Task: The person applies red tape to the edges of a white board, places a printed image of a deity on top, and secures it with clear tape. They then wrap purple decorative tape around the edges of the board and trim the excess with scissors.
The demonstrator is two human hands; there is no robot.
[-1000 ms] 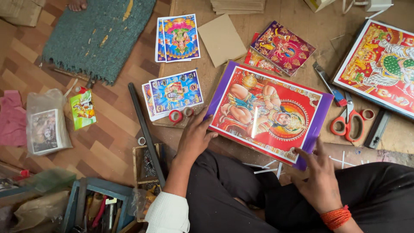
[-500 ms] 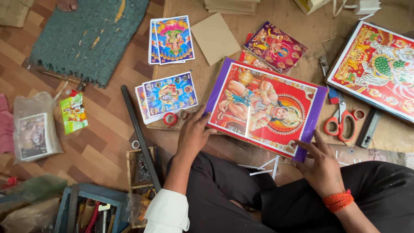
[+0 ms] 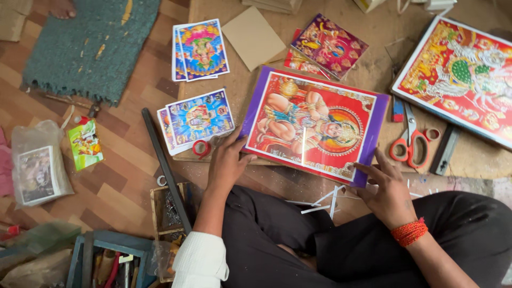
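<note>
Soft even daylight, sharp focus, white glare streak on the glossy print (image 3: 314, 128)

Large poster (image 3: 314, 125) lies frame centre; scissors (image 3: 408, 140) right of it; small prints (image 3: 196, 120) left; mat (image 3: 90, 48) upper left.
</note>
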